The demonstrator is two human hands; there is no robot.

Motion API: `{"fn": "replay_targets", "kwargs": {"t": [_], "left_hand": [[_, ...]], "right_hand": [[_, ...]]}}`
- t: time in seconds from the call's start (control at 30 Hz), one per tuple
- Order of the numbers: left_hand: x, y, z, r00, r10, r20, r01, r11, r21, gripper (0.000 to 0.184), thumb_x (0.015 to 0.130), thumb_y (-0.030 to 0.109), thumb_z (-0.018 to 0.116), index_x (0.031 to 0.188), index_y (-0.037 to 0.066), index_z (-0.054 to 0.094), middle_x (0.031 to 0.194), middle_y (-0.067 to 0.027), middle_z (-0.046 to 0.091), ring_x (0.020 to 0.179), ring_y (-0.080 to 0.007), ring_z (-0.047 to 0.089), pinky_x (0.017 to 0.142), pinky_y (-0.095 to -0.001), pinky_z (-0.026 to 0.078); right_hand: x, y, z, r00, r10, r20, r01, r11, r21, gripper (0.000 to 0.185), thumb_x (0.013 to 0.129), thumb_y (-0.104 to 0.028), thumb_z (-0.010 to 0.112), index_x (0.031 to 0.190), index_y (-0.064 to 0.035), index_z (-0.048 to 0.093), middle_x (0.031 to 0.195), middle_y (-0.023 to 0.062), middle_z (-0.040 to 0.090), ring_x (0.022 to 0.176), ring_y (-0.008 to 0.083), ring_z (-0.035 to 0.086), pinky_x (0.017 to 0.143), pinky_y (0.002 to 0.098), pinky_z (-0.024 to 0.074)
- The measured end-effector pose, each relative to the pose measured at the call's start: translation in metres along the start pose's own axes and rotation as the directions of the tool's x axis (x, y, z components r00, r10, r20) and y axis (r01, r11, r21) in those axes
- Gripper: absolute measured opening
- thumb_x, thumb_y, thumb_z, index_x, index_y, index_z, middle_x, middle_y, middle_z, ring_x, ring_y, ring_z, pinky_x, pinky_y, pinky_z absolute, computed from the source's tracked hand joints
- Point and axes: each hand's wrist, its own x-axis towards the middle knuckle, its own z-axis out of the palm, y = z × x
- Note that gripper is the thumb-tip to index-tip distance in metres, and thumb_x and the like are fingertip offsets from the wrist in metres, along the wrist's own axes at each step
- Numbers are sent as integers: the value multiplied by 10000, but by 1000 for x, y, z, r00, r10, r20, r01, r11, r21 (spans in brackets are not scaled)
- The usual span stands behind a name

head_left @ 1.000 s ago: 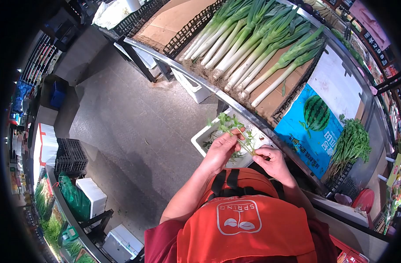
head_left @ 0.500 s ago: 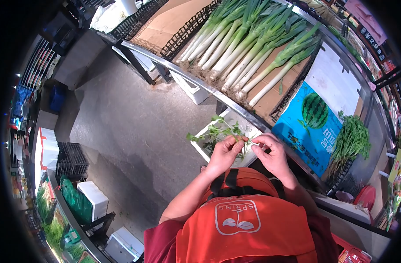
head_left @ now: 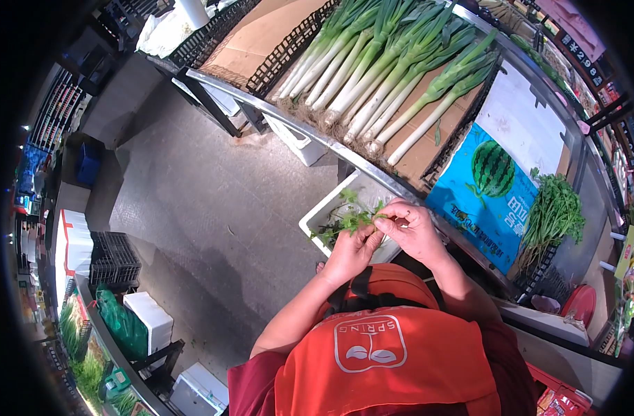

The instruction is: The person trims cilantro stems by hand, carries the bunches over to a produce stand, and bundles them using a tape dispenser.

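Both hands meet in front of the red apron point(head_left: 386, 353), over a white foam box point(head_left: 313, 213) with loose greens inside. My left hand point(head_left: 353, 255) has its fingers closed on a leafy green sprig point(head_left: 355, 220). Against it, my right hand point(head_left: 412, 230) pinches the upper part of the same sprig near its leaves. Parts of the stems are hidden behind the fingers. To the right, a bunch of leafy greens point(head_left: 554, 215) lies beside a blue cardboard sheet point(head_left: 480, 201) with a watermelon picture.
Long leeks point(head_left: 372, 83) lie on cardboard in a black crate on the metal-edged table point(head_left: 254, 100). Grey floor point(head_left: 192, 187) stretches to the left. A black crate point(head_left: 115, 260), a green bag point(head_left: 121, 326) and a white foam box point(head_left: 149, 319) stand at the lower left.
My right hand has moved from the stems up to the leafy part, beside my left hand. My left hand has shifted slightly, and the sprig's leaves now sit closer to the fingers.
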Motion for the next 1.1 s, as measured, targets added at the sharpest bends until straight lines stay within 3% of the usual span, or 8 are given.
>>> {"fn": "replay_targets", "kwargs": {"t": [0.17, 0.23, 0.43, 0.5, 0.57, 0.67, 0.87, 1.1], "left_hand": [[-3, -6, 4, 991, -81, 110, 78, 996, 38, 150, 846, 125, 543, 857, -18, 584, 731, -174, 547, 628, -317, 532, 579, -340, 430], [-5, -11, 5, 988, -102, 114, 109, 992, -58, 148, 853, 122, 536, 868, -13, 594, 711, -150, 538, 619, -271, 531, 582, -321, 425], [-2, -20, -6, 985, -140, 102, 162, 956, -244, 166, 873, 126, 514, 933, 1, 605, 700, -74, 502, 656, -154, 498, 621, -284, 420], [-2, -18, -11, 990, -114, 84, 127, 977, -172, 174, 874, 137, 514, 950, 11, 607, 702, -72, 501, 674, -156, 501, 639, -278, 420], [-2, -18, -11, 987, -131, 89, 145, 975, -171, 176, 874, 140, 515, 955, 16, 609, 710, -72, 506, 681, -156, 503, 643, -277, 419], [-2, -18, -11, 995, -81, 66, 90, 984, -152, 174, 871, 141, 519, 956, 22, 612, 729, -75, 513, 687, -160, 505, 646, -274, 419], [2, -23, -5, 991, -131, -16, 119, 934, -337, 164, 891, 139, 504, 943, 12, 594, 807, -8, 557, 704, -86, 491, 665, -214, 418], [15, -22, -22, 878, -476, -39, 193, 428, -883, 178, 888, 153, 511, 990, 28, 586, 752, 13, 561, 648, -55, 512, 629, -178, 430]], "right_hand": [[5, -7, -8, 955, -173, -240, 160, 984, -72, 92, 807, -59, 606, 755, -16, 544, 685, -15, 486, 603, 37, 424, 542, 185, 359], [6, -23, -15, 935, 10, -354, 102, 950, 295, 69, 836, -77, 583, 804, -17, 570, 719, -29, 511, 621, 30, 433, 565, 177, 369], [2, 26, -40, 981, 132, -145, -162, 962, -220, 280, 843, -59, 525, 1120, -21, 535, 830, 36, 591, 690, 86, 536, 638, 213, 428], [-6, 29, -38, 988, 145, -45, -145, 823, -548, 464, 803, -57, 518, 1255, -55, 411, 1010, 188, 587, 829, 302, 604, 738, 315, 459], [-8, 27, -31, 982, 179, -60, -179, 776, -604, 401, 799, -107, 561, 1182, -36, 465, 964, 178, 595, 760, 301, 592, 701, 284, 458], [-3, 27, -32, 940, 337, -51, -300, 748, -592, 325, 804, -167, 591, 1080, -19, 505, 888, 166, 591, 679, 239, 574, 666, 260, 450], [-15, 51, -12, 970, 179, 166, -167, 982, -87, 317, 822, -265, 608, 994, -10, 530, 881, 44, 574, 691, 98, 502, 621, 244, 420], [-20, 36, -1, 928, 290, 232, -283, 957, -66, 160, 842, -152, 592, 810, 2, 566, 633, -42, 444, 580, 25, 367, 505, 191, 331]]}}
